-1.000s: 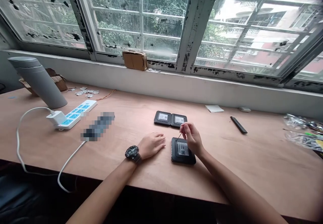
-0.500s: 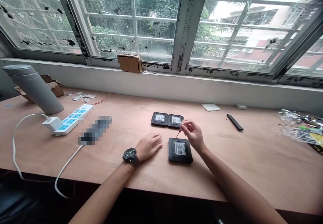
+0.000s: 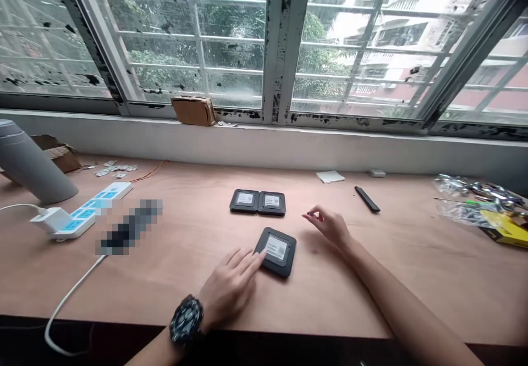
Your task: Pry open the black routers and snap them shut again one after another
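A black rounded-square device [image 3: 277, 251] with a white label lies turned at an angle on the plywood desk [image 3: 363, 283]. The fingertips of my left hand [image 3: 231, 284] touch its lower left edge, with the fingers apart. My right hand [image 3: 328, 227] hovers to the right of the device, not touching it, with its fingertips drawn close together. I cannot make out whether anything thin is between them. Beyond the device, two similar labelled black devices [image 3: 258, 202] lie side by side.
A blue-socketed power strip [image 3: 82, 215] with a white charger and cable lies at left, beside a pixelated object [image 3: 130, 227] and a grey cylinder [image 3: 28, 165]. A black stick-shaped remote [image 3: 367, 199] and plastic bags of metal parts [image 3: 466, 195] lie at right, below a window sill.
My left hand has moved onto the device, which has turned clockwise. My right hand has moved off to the right, and the thin pin it held no longer shows. The view has tilted lower.
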Demonstrator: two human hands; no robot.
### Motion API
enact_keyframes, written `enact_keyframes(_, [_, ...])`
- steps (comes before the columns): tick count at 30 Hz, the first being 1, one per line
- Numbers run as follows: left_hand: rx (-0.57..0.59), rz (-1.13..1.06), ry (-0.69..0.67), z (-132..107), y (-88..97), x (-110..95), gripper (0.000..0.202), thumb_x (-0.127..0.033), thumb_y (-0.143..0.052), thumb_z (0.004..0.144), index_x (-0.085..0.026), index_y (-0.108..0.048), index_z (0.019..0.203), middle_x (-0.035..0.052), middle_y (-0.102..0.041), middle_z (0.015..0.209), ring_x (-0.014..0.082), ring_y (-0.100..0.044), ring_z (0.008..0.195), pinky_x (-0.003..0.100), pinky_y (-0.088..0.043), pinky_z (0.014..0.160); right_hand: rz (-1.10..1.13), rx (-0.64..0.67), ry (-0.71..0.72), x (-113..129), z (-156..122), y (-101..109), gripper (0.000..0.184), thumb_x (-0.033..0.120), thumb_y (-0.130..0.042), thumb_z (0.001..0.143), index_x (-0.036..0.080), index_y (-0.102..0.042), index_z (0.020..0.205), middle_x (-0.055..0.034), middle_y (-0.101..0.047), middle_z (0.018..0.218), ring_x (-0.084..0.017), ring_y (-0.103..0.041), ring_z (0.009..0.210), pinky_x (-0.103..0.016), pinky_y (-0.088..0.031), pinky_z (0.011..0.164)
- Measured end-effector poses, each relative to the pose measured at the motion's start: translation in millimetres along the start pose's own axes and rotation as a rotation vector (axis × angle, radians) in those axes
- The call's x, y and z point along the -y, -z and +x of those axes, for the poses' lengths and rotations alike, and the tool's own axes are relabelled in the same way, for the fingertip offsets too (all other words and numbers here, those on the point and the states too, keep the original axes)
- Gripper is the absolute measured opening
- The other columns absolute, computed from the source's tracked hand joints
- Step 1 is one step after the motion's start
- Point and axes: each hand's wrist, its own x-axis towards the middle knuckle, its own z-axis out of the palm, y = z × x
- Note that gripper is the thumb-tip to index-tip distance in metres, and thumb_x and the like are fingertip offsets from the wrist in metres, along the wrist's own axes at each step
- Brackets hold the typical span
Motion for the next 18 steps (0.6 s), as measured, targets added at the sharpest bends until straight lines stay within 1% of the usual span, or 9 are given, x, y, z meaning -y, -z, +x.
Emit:
enact_keyframes(2, [-0.011,0.015,0.013,4,0.2,-13,0.065,-0.015,-0.046,0.098,-0.021,-0.027,0.16,0.0095,-0.054,0.149,0.0294,-0.048,0.14,0.048,-0.039,0.117,-0.042,0.112,-0.036,-1,0,-2,0.03,0.054,-0.063,0.094,0.025,-0.067,0.089,-0.0015,-0.074,0.082,-0.019,-0.067,0.066,-0.028,-0.042,0.059])
enact_keyframes(4, [-0.011,0.018,0.038,18,-4.7,-22,0.063,-0.03,-0.052,0.101,-0.022,-0.03,0.159,0.0129,-0.048,0.154,0.0328,-0.045,0.142,0.051,-0.04,0.116,-0.053,0.191,-0.044,4,1,-4,0.027,0.052,-0.065,0.093,0.025,-0.068,0.089,-0.002,-0.075,0.09,-0.019,-0.069,0.072,-0.028,-0.044,0.063])
enact_keyframes(5, [-0.008,0.015,0.057,29,-8.9,-25,0.067,-0.04,-0.056,0.1,-0.021,-0.03,0.159,0.015,-0.043,0.157,0.0354,-0.042,0.144,0.054,-0.039,0.116,-0.055,0.22,-0.033,7,2,-4,0.026,0.051,-0.066,0.092,0.025,-0.068,0.089,-0.0024,-0.074,0.095,-0.019,-0.069,0.076,-0.028,-0.045,0.065])
enact_keyframes(7, [0.007,0.008,0.097,49,-19.5,-28,0.083,-0.06,-0.062,0.092,-0.021,-0.031,0.159,0.0187,-0.034,0.161,0.0408,-0.035,0.147,0.06,-0.036,0.115,-0.064,0.262,-0.008,13,3,-4,0.026,0.049,-0.066,0.092,0.024,-0.069,0.087,-0.0031,-0.072,0.101,-0.019,-0.069,0.08,-0.028,-0.047,0.068])
enact_keyframes(8, [0.02,0.008,0.117,58,-24.9,-28,0.087,-0.064,-0.063,0.09,-0.021,-0.032,0.158,0.0197,-0.034,0.161,0.0425,-0.033,0.147,0.063,-0.034,0.115,-0.069,0.279,0.0,15,2,-2,0.026,0.049,-0.066,0.092,0.024,-0.07,0.087,-0.0032,-0.071,0.103,-0.018,-0.069,0.081,-0.028,-0.047,0.068])
enact_keyframes(10, [0.049,0.018,0.135,68,-33.7,-25,0.082,-0.063,-0.063,0.091,-0.022,-0.036,0.156,0.0196,-0.036,0.16,0.043,-0.034,0.147,0.065,-0.033,0.115,-0.085,0.303,-0.005,16,0,3,0.025,0.049,-0.066,0.092,0.025,-0.071,0.09,-0.0032,-0.07,0.104,-0.018,-0.069,0.081,-0.028,-0.047,0.068])
enact_keyframes(13, [0.057,0.049,0.12,62,-38.0,-13,0.07,-0.055,-0.058,0.097,-0.025,-0.037,0.156,0.0157,-0.037,0.161,0.0399,-0.036,0.147,0.062,-0.034,0.115,-0.116,0.297,-0.024,12,-5,10,0.026,0.05,-0.065,0.092,0.026,-0.071,0.098,-0.0043,-0.07,0.11,-0.02,-0.07,0.083,-0.03,-0.049,0.069])
enact_keyframes(15, [0.04,0.084,0.133,47,-34.7,-1,0.069,-0.054,-0.055,0.099,-0.026,-0.033,0.158,0.0139,-0.034,0.163,0.0385,-0.034,0.148,0.06,-0.035,0.115,-0.121,0.255,-0.019,12,-7,11,0.028,0.049,-0.064,0.093,0.027,-0.07,0.109,-0.0058,-0.069,0.115,-0.022,-0.07,0.089,-0.032,-0.052,0.073])
enact_keyframes(18, [0.006,0.145,0.192,17,-23.3,22,0.068,-0.053,-0.054,0.1,-0.027,-0.033,0.159,0.0129,-0.032,0.163,0.0376,-0.035,0.148,0.057,-0.038,0.115,-0.108,0.157,0.048,21,-7,2,0.036,0.044,-0.06,0.096,0.027,-0.064,0.127,-0.009,-0.068,0.121,-0.028,-0.067,0.105,-0.04,-0.054,0.087])
